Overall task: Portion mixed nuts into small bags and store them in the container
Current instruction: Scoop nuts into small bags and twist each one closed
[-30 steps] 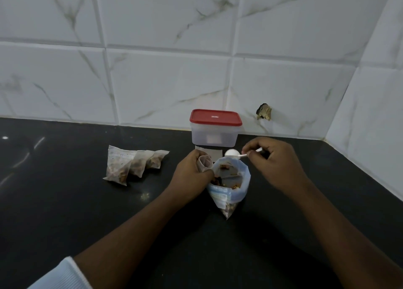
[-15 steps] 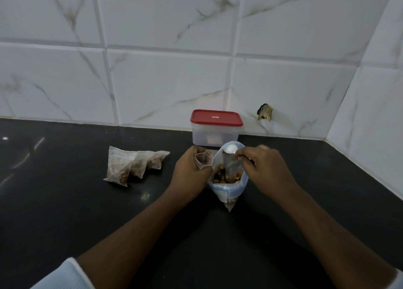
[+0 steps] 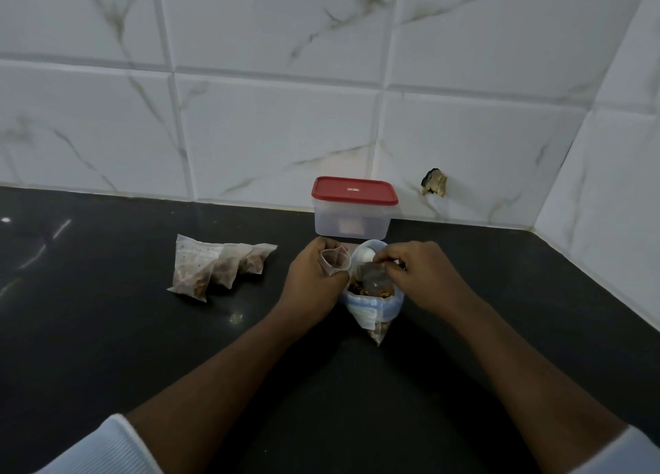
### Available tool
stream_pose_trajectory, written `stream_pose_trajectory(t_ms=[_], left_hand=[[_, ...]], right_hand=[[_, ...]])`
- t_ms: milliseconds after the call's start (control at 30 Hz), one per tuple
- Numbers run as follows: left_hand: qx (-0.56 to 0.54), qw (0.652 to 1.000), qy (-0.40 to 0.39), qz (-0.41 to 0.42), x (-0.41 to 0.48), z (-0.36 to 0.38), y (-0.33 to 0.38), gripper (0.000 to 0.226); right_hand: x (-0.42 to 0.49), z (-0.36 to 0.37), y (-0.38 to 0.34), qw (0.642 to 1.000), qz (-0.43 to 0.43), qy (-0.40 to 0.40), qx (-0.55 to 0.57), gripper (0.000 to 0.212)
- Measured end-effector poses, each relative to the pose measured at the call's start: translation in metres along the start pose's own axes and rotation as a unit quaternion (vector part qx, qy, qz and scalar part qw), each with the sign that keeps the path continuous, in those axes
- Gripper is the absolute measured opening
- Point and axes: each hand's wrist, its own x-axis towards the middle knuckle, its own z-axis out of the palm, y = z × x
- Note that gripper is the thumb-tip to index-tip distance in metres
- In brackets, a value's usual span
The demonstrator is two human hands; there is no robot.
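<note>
The left hand is curled round a small bag, holding it upright with its mouth pinched open into a little funnel. The bag sits at the top of the fist, against the thumb and forefinger, and I can't make out any nuts inside it.

Touching that hand on its right stands the big bag of mixed nuts. It is clear plastic with pale blue print, its top is rolled down and its bottom corner points toward the person. Brown and orange nuts show in its open mouth.

The right hand hangs right over this opening, its fingertips pinched on a white spoon. The spoon's bowl shows at the far rim of the big bag, just beside the small bag's mouth. The handle is hidden under the fingers.

Just behind both hands, close to the tiled wall, is the container, a frosted, boxy tub with its red lid on.

Off to the left of the left hand, well apart from it, three filled small bags lie overlapping in a row on the black tabletop. Each is a clear wedge with nuts gathered in its lower end.

A chipped spot marks the wall to the right of the container. A white sleeve shows low on the left arm.
</note>
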Motion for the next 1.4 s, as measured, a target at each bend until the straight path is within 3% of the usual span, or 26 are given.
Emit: stream_pose_trajectory(t_ms=[133,267,400,533,667,800,1167,1300,1400], left_hand=[[-0.004,1.000,-0.005,0.001,-0.001,0.000,0.000,0.027],[-0.009,1.000,-0.002,-0.004,-0.001,-0.001,-0.001,0.027],[-0.018,1.000,-0.007,-0.012,-0.001,0.000,-0.001,0.027],[-0.024,1.000,-0.005,-0.017,-0.001,0.000,-0.001,0.029],[-0.025,0.999,-0.006,-0.020,-0.001,0.000,-0.001,0.029],[-0.025,1.000,-0.003,-0.014,-0.001,0.000,-0.002,0.026],[-0.008,1.000,-0.001,-0.016,0.000,0.002,-0.003,0.028],[-0.006,1.000,-0.004,-0.012,0.001,0.002,-0.004,0.029],[-0.012,1.000,0.000,-0.016,0.001,0.002,-0.005,0.030]], right_hand=[[0.001,0.001,0.000,1.000,0.003,-0.019,-0.009,0.025],[0.003,-0.002,0.002,0.999,0.007,0.012,0.029,0.025],[0.002,0.001,0.002,0.999,0.019,-0.021,0.015,0.025],[0.005,-0.003,0.004,0.999,0.011,0.020,0.040,0.023],[0.004,0.006,0.001,1.000,0.011,-0.019,0.022,0.026],[0.005,-0.002,0.000,0.999,0.010,0.007,0.045,0.023],[0.010,0.004,0.000,0.999,0.011,-0.033,-0.006,0.027],[0.012,-0.009,0.000,0.997,0.035,0.017,0.064,0.021],[0.012,-0.005,0.003,0.998,0.032,0.018,0.057,0.023]])
